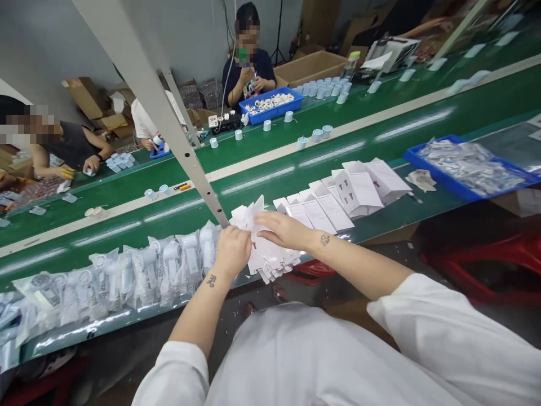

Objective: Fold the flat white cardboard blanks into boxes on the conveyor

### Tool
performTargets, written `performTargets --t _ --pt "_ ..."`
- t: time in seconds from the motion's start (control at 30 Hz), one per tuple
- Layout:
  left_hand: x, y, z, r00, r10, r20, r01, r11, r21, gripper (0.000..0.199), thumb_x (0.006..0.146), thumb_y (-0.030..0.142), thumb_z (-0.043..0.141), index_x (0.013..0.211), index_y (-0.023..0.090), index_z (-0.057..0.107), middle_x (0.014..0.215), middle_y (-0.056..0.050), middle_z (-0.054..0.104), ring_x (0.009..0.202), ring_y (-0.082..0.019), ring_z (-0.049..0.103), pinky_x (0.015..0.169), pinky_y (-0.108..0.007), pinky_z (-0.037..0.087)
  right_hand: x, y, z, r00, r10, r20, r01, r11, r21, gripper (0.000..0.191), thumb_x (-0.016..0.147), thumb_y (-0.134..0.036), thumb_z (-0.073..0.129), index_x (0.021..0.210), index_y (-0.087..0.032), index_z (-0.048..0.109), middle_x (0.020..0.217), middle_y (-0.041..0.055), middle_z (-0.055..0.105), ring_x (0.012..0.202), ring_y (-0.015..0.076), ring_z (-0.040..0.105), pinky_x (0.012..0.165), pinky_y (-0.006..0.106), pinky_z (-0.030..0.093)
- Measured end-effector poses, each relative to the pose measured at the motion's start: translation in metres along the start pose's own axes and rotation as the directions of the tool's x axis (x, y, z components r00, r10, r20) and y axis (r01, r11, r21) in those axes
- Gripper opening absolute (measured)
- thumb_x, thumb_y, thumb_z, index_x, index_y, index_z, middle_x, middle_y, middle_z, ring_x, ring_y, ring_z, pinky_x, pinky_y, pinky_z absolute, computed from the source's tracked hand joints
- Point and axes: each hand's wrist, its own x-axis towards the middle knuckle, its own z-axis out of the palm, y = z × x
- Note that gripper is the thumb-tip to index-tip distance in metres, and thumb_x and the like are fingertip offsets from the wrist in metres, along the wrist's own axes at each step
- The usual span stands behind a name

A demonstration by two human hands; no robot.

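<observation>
At the near edge of the green bench, my left hand [234,250] is closed with its fingers curled at the left side of a flat white printed carton [270,254]. Its fingertips are partly hidden. My right hand [282,228] lies across the top of the same carton, fingers stretched out to the left. Beneath it is a stack of more flat cartons with their flaps fanned toward me. Right of my hands, a leaning row of opened-up white boxes [321,208] stands on the bench. To the left are several bubble-wrapped light-blue devices [147,268].
A metal post [186,152] rises right beside my left hand. Blue trays, one with small bagged parts [469,163] and one with small white parts [270,106], stand right and across. Light-blue cups [316,134] dot the conveyor [359,149]. Several co-workers sit opposite.
</observation>
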Motion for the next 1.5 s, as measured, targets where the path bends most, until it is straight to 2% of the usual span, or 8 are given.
performTargets --t 0.17,0.4,0.67,0.83,1.03,1.17,1.3,1.5 --pt "0.013 -0.011 -0.041 0.972 0.019 -0.236 -0.065 0.980 -0.189 0.020 0.098 0.021 0.051 0.093 0.019 0.071 0.087 -0.006 0.074 0.090 -0.020 0.067 0.083 -0.035 0.054 0.016 -0.012 -0.014 0.969 0.240 0.056 -0.243 0.968 0.058 0.137 0.064 -0.066 0.084 0.161 -0.013 0.004 0.164 0.0303 0.019 0.152 0.0472 0.021 0.117 0.073 0.023" --pt "0.008 -0.017 -0.057 0.960 0.199 -0.198 -0.169 0.973 0.159 0.017 0.098 0.026 0.055 0.100 0.017 0.070 0.093 -0.010 0.074 0.101 -0.028 0.063 0.088 -0.042 0.047 0.015 -0.030 -0.007 0.833 0.552 0.045 -0.549 0.812 0.199 0.033 0.093 -0.031 0.059 0.123 -0.020 0.066 0.110 0.0109 0.073 0.100 0.0269 0.069 0.089 0.042 0.054" --pt "0.001 0.007 -0.048 0.966 0.022 -0.257 0.038 0.973 0.226 0.019 0.094 0.032 0.064 0.102 0.017 0.071 0.093 -0.012 0.066 0.098 -0.030 0.055 0.087 -0.044 0.041 0.022 -0.040 -0.012 0.813 0.580 0.044 -0.578 0.795 0.185 0.017 0.090 -0.035 0.063 0.088 -0.020 0.069 0.078 0.0018 0.072 0.069 0.0174 0.063 0.063 0.026 0.045" --pt "0.018 0.004 -0.055 0.963 -0.266 0.037 0.265 0.964 0.034 0.022 0.079 0.041 0.081 0.094 0.026 0.077 0.095 -0.008 0.065 0.098 -0.030 0.052 0.085 -0.046 0.043 0.018 -0.045 -0.007 0.934 0.358 -0.012 -0.358 0.934 0.002 0.017 0.093 -0.026 0.052 0.083 -0.018 0.063 0.077 0.0072 0.068 0.074 0.0202 0.061 0.068 0.029 0.044" --pt "0.015 0.014 -0.080 0.982 -0.086 0.167 0.092 0.995 -0.030 0.008 0.086 0.032 0.074 0.081 0.028 0.079 0.097 -0.006 0.069 0.122 -0.037 0.045 0.105 -0.068 0.030 0.012 -0.055 -0.023 0.973 0.176 0.153 -0.204 0.959 0.195 0.019 0.091 -0.021 0.050 0.104 -0.015 0.062 0.097 0.0125 0.066 0.092 0.0253 0.062 0.083 0.039 0.052" --pt "-0.006 0.036 -0.102 0.983 0.063 0.171 -0.060 0.998 -0.023 0.020 0.093 0.021 0.060 0.082 0.026 0.076 0.105 -0.007 0.073 0.146 -0.044 0.027 0.108 -0.081 0.017 0.006 -0.047 -0.037 0.894 0.073 0.442 -0.321 0.793 0.518 0.085 0.084 -0.039 0.072 0.155 -0.020 0.029 0.151 0.0161 0.046 0.137 0.0286 0.049 0.111 0.042 0.042" --pt "-0.017 0.055 -0.124 0.975 0.210 0.072 -0.212 0.977 0.028 0.028 0.091 0.008 0.053 0.081 0.025 0.074 0.137 -0.004 0.066 0.156 -0.045 0.003 0.110 -0.086 0.008 0.009 -0.031 -0.025 0.774 -0.252 0.580 -0.368 0.567 0.737 0.156 0.044 -0.056 0.097 0.162 -0.024 -0.001 0.167 0.0177 0.020 0.156 0.0310 0.022 0.120 0.041 0.030" --pt "-0.023 0.071 -0.145 0.970 0.224 0.095 -0.228 0.973 0.038 0.027 0.090 0.012 0.056 0.077 0.026 0.075 0.155 0.000 0.051 0.157 -0.043 -0.007 0.111 -0.086 0.009 0.035 -0.044 0.001 0.734 -0.490 0.471 -0.382 0.276 0.882 0.183 0.024 -0.056 0.100 0.159 -0.027 -0.020 0.169 0.0199 0.010 0.158 0.0291 0.014 0.120 0.039 0.028"
